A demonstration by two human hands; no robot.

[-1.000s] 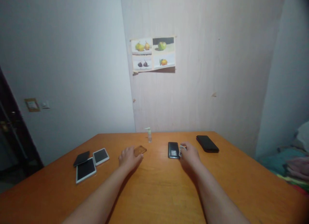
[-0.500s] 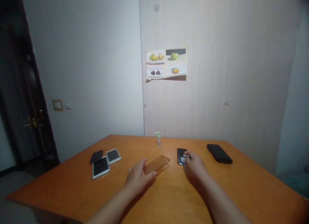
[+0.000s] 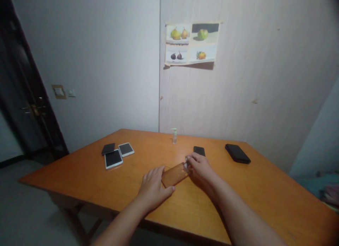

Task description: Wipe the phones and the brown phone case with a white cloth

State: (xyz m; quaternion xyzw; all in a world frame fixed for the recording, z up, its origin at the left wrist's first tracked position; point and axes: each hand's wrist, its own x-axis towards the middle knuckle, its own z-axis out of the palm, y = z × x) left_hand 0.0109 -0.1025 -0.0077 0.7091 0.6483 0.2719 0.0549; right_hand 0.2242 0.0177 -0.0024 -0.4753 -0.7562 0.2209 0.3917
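My left hand [image 3: 155, 186] grips the near left end of a clear, brownish phone case [image 3: 174, 174], thumb on the near side and fingers on the far side. The case lies at a slant, low over or on the wooden table. At its far right corner my right hand [image 3: 200, 167] pinches a small crumpled whitish piece [image 3: 186, 164], mostly covered by the fingers; its exact kind is unclear. Just behind the right hand lies a black phone [image 3: 199, 150], its near part hidden by that hand.
On the left of the table [image 3: 148, 150] lie two white-framed tablets [image 3: 113, 159] [image 3: 126, 149] and a dark flat device [image 3: 108, 148]. A small pump bottle [image 3: 174, 136] stands at the back. A black case or wallet [image 3: 237, 153] lies at the right.
My right hand has moved left and nearer, from the black phone to the phone case, bringing the whitish piece. My left hand still holds the case. The camera view has tilted down.
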